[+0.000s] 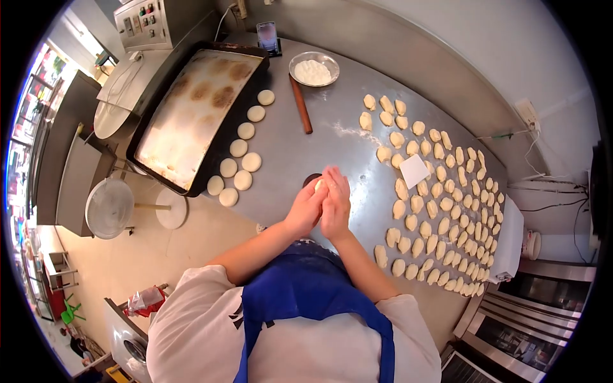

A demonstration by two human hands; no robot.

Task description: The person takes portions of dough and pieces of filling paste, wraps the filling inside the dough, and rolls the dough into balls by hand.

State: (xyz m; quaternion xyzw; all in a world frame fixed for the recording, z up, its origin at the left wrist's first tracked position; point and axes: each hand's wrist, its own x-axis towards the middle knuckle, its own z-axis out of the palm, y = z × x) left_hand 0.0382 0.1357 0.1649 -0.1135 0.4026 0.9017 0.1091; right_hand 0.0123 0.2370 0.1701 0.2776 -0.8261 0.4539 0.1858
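with left hand point(306, 209) and right hand point(336, 207) together around the small dough piece point(319, 186), apply light, even palm pressure

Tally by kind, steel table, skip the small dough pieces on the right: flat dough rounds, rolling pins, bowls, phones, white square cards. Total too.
Flat dough rounds: 9
Rolling pin: 1
Bowl: 1
Phone: 1
White square card: 1
Total: 13
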